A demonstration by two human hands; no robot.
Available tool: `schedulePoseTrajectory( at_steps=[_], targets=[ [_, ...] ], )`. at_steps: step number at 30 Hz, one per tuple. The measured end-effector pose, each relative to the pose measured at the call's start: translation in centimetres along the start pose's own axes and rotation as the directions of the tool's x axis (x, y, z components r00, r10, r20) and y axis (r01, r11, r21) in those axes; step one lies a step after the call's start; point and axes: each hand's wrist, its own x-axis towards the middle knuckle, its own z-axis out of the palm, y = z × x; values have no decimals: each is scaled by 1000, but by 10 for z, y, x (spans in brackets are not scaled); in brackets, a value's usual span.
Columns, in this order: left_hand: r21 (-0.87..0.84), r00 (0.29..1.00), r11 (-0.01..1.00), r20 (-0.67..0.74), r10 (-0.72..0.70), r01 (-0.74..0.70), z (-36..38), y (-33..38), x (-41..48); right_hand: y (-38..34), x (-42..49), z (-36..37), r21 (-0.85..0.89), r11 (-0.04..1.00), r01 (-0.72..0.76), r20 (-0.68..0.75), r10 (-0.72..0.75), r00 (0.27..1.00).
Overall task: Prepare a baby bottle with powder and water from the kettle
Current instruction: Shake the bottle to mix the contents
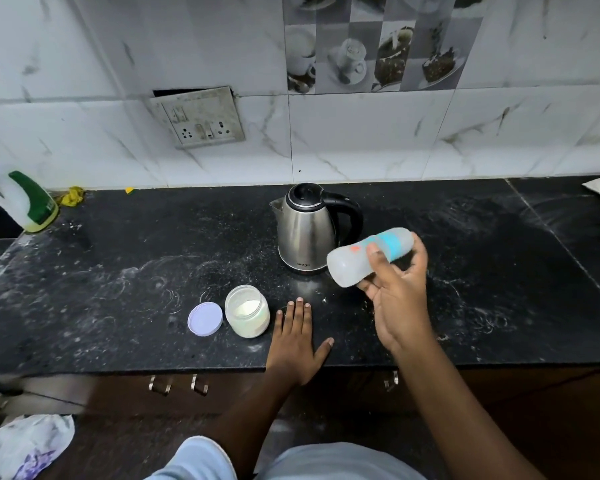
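Baby bottle (369, 256) is up in the air, tipped on its side, just in front of the kettle (309, 230) and a little to its right. The right hand (397, 289) is wrapped around its middle, thumb on top and fingers under. It looks like see-through plastic, so I think it is light and smooth and could slip, and the middle is a good place to hold it. I cannot tell if its top is on. The left hand (297, 337) lies flat and open on the black counter (118, 271), holding nothing, in front of the kettle. Left of that hand stands the open powder jar (247, 311), with its purple lid (205, 319) lying beside it. The counter edge is close behind the left hand. To the right of the kettle there is lots of bare counter to set the bottle down. The steel kettle looks heavy, so take it by the black handle (352, 216).
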Motion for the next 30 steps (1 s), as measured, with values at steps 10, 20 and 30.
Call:
schedulePoseTrajectory(
  at_steps=[10, 20, 30],
  targets=[
    [17, 1000, 1000, -11, 1, 0, 1, 0, -1, -9, -1, -9, -63, 998, -25, 88, 31, 996],
    [9, 999, 1000, -33, -4, 4, 0, 1, 0, -11, -3, -13, -15, 1000, 1, 34, 0, 999],
    [-7, 999, 1000, -50, -2, 1, 3, 1, 1, -8, -2, -16, -12, 1000, -22, 18, 22, 1000]
  ],
)
